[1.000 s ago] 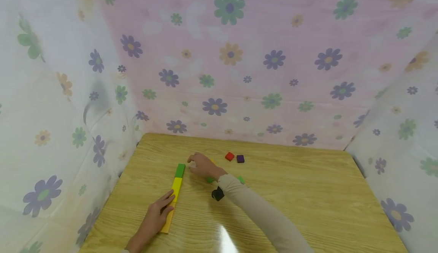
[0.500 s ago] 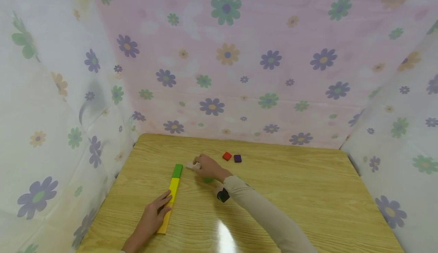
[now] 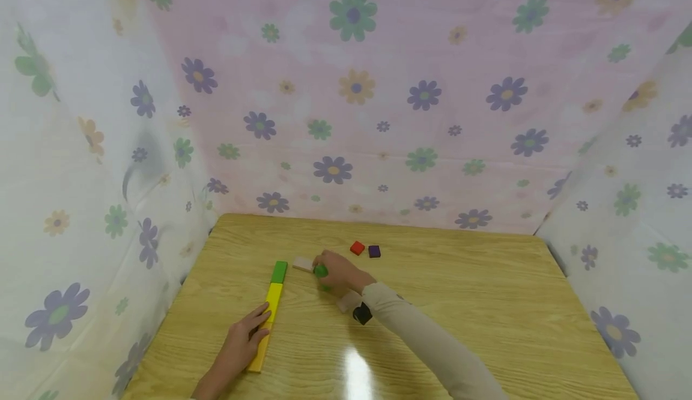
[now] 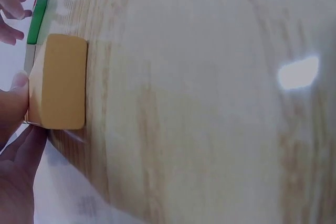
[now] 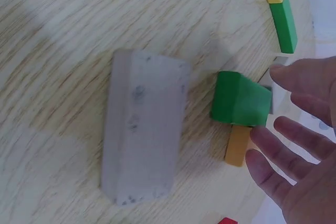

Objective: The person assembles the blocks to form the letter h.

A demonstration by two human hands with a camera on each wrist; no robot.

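A straight row of blocks lies at the left of the table: green (image 3: pixel 279 272) at the far end, yellow (image 3: pixel 274 295) in the middle, orange (image 3: pixel 256 361) nearest. My left hand (image 3: pixel 235 339) rests on the yellow and orange blocks, its fingers fairly straight. My right hand (image 3: pixel 343 269) is over a loose green block (image 5: pixel 241 98). In the right wrist view its thumb and fingers are spread beside that block, with no firm grip visible. A pale block (image 3: pixel 303 264) lies just left of its fingertips. Another orange block (image 5: pixel 239 145) sits close to the green one.
A grey-white wooden block (image 5: pixel 147 129) lies below the right wrist. Red (image 3: pixel 357 248) and dark purple (image 3: pixel 375 251) blocks lie farther back. A black device (image 3: pixel 362 313) sits at the right wrist. Flower-patterned cloth (image 3: pixel 335 118) stands behind and beside the wooden table (image 3: pixel 476 304).
My right hand has drawn back to the right, from the pale block to the loose green block. The pale block now shows fully beside it. My left hand stays on the row.
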